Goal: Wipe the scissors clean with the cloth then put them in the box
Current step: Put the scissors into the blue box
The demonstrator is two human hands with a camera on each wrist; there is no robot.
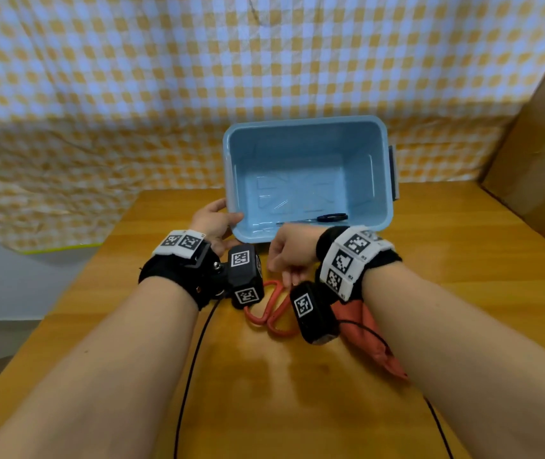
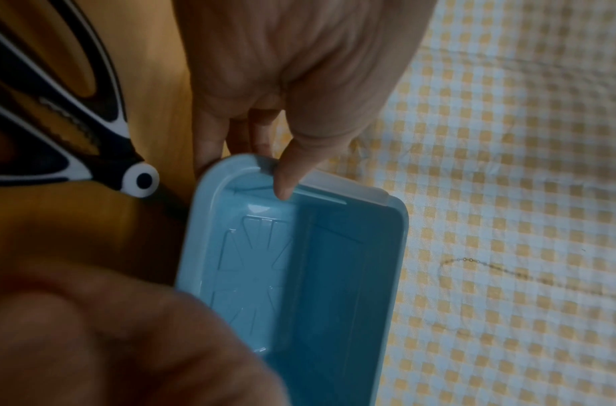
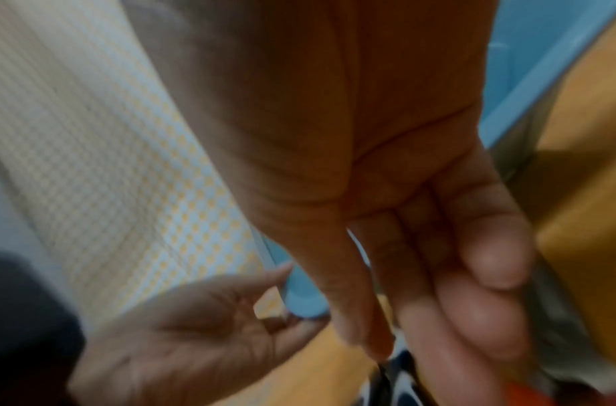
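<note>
Head view: blue plastic box [image 1: 307,173] at the table's [image 1: 463,260] far edge, small black scissors [image 1: 327,218] inside; left hand [image 1: 214,223] grasps its near-left corner. Right hand [image 1: 292,255], loosely curled and grasping nothing, hovers over orange-handled scissors [image 1: 269,309]; orange cloth [image 1: 370,336] lies under the right forearm.

Left wrist view: thumb [image 2: 292,170] hooks the box rim [image 2: 337,186]; black-and-white scissors [image 2: 91,131] lie beside the box.

Right wrist view: blurred; fingers [image 3: 365,296] hang relaxed.

Both forearms reach forward side by side, bare, each wrist strapped with a black band bearing coded markers. The left hand [image 1: 213,223] has its thumb hooked apart from its curled fingers. The right hand [image 1: 292,253] points downward, fingers loosely bent and close together.
</note>
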